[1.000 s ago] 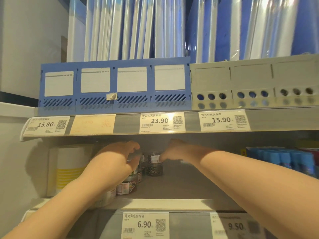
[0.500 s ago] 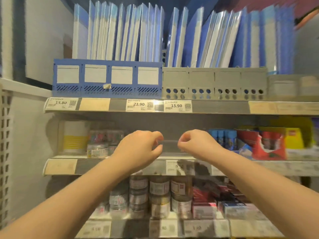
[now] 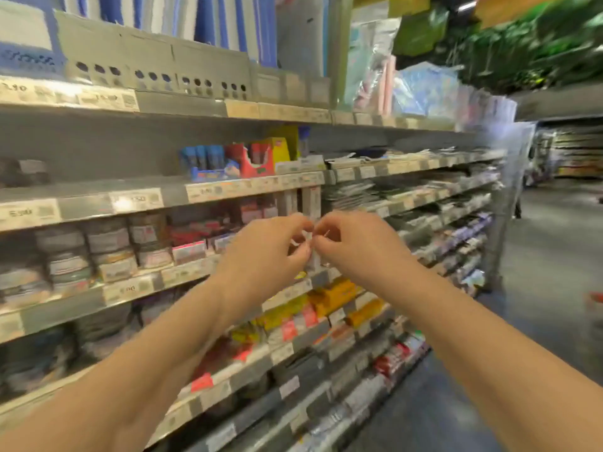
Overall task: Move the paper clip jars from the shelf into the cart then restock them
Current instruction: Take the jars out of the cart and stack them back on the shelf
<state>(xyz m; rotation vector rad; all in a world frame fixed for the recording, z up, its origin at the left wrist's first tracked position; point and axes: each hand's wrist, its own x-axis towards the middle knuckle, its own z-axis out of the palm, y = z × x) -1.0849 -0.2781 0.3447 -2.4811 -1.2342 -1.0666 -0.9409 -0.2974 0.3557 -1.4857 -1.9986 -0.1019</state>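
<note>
Hovering together in the head view, the left hand (image 3: pixel 264 252) and right hand (image 3: pixel 355 249) are hanging in mid-air, out in front of the shelf (image 3: pixel 182 274) and clear of its front edge. Each grip is sitting closed, fingertips pinching from opposite sides what is appearing to be 1 small clear paper clip jar (image 3: pixel 309 243). Blur is hiding its outline, so that is a judgement. Pinching from 2 sides is probably steadying a light, slippery thing for carrying. More stacked jars (image 3: pixel 107 246) are sitting toward the shelf's left end, behind its price strip. The cart is not showing.
</note>
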